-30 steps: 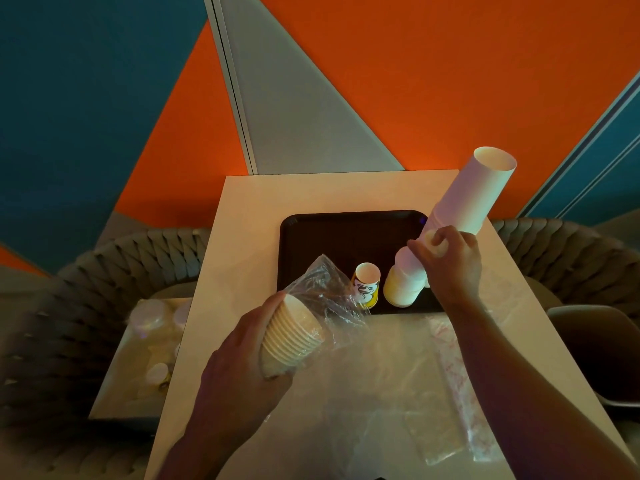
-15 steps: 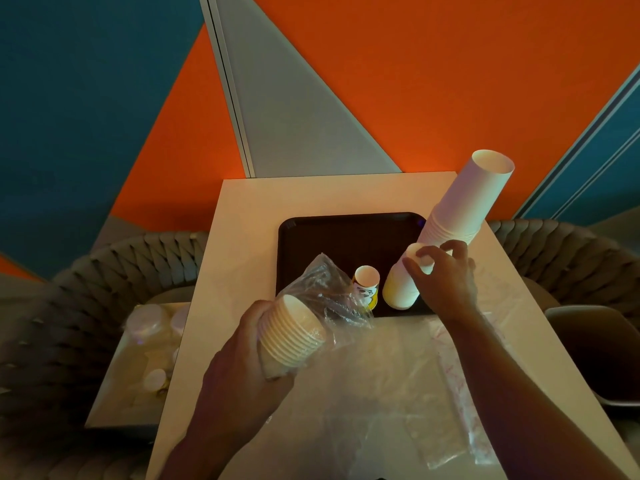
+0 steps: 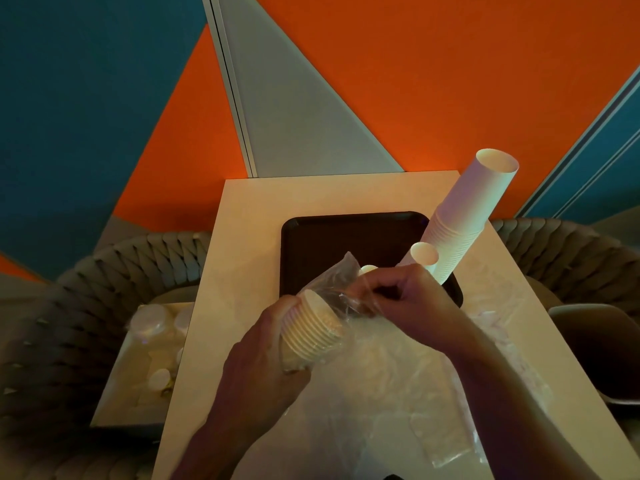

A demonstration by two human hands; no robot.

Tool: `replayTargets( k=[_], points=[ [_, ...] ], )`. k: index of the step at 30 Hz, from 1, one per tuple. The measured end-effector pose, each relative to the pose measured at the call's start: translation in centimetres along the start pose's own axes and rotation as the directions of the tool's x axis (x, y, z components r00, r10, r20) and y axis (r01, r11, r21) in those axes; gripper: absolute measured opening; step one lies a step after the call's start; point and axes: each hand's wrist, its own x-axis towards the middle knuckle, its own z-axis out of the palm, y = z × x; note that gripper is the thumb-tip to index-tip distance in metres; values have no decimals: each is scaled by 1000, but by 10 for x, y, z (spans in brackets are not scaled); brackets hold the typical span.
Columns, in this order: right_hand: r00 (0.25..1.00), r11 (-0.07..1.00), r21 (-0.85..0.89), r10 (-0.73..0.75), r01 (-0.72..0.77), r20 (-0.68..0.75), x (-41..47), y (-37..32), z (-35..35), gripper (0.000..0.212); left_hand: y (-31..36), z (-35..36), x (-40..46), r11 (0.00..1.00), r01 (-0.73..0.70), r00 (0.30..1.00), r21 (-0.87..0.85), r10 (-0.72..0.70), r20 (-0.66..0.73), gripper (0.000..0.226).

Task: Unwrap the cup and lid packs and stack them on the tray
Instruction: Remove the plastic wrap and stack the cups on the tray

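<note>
My left hand (image 3: 263,362) grips a short stack of cream paper cups (image 3: 313,327), still partly inside a clear plastic wrapper (image 3: 332,275). My right hand (image 3: 401,299) pinches the loose end of that wrapper just right of the cups. Behind them lies a dark brown tray (image 3: 332,237) on the table. On its right side a tall stack of white cups (image 3: 467,213) leans to the right, with a shorter white stack (image 3: 422,256) in front of it. A small printed cup (image 3: 367,269) on the tray is mostly hidden by the wrapper.
Empty clear wrappers (image 3: 398,393) lie spread over the near part of the pale table (image 3: 249,216). A box with lids and small cups (image 3: 152,337) sits on the wicker seat to the left. Another wicker chair (image 3: 568,251) stands at the right.
My right hand left the white cup stacks on the tray and came to the wrapper held by my left hand, pinching its loose end. The left hand lifted the pack slightly.
</note>
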Motion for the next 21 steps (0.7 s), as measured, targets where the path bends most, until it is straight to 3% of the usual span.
replayTargets(
  k=[4, 12, 17, 21],
  points=[
    [984, 997, 43, 60, -68, 168, 3, -3, 2, 16, 1, 1, 1, 1000, -8, 1000, 3, 8, -1, 87],
    [945, 998, -50, 62, -48, 322, 6, -13, 9, 13, 4, 2, 4, 1000, -20, 1000, 1, 20, 5, 78],
    [945, 998, -31, 54, -47, 321, 8, -17, 17, 13, 8, 2, 2, 999, -34, 999, -21, 33, -8, 83],
    [972, 992, 103, 47, -73, 229, 5, -14, 14, 18, 8, -2, -2, 999, -32, 999, -27, 32, -9, 85]
  ],
)
